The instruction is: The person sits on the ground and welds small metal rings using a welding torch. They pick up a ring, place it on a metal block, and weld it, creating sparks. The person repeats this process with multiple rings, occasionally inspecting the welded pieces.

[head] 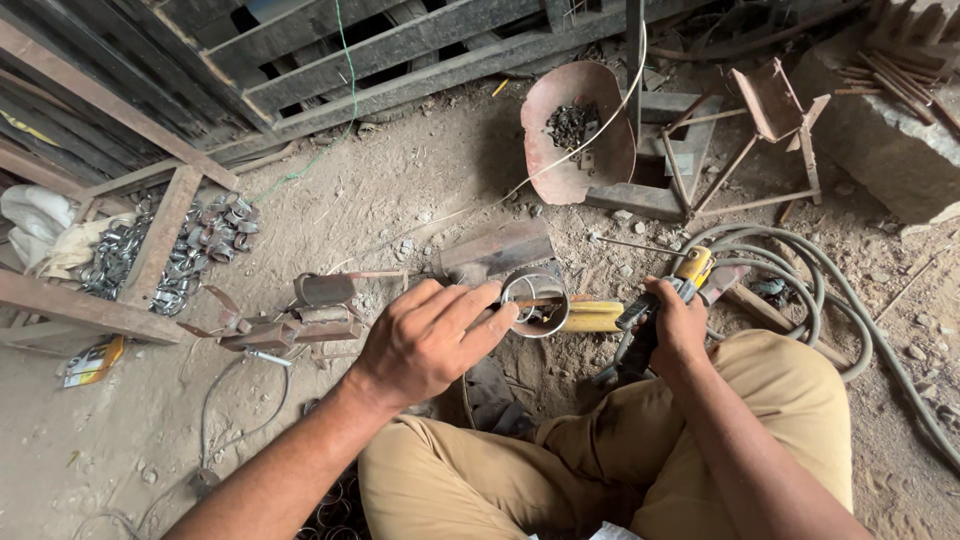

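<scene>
Dusty workshop floor [420,180] is carrying scrap steel, a rusty pan [575,130] at the far side and a grey hose [800,280] on the right. Left hand [425,340] is pinching a short metal ring [535,302] at centre — fingers closed on its rim. Right hand [678,325] is gripping a yellow-handled electrode holder [660,300], its thin rod reaching into the ring.

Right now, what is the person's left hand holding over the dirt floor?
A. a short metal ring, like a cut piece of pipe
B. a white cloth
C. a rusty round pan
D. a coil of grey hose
A: the left hand pinches a short metal ring at its rim, while the rusty pan, grey hose and white cloth lie apart, untouched.
</scene>
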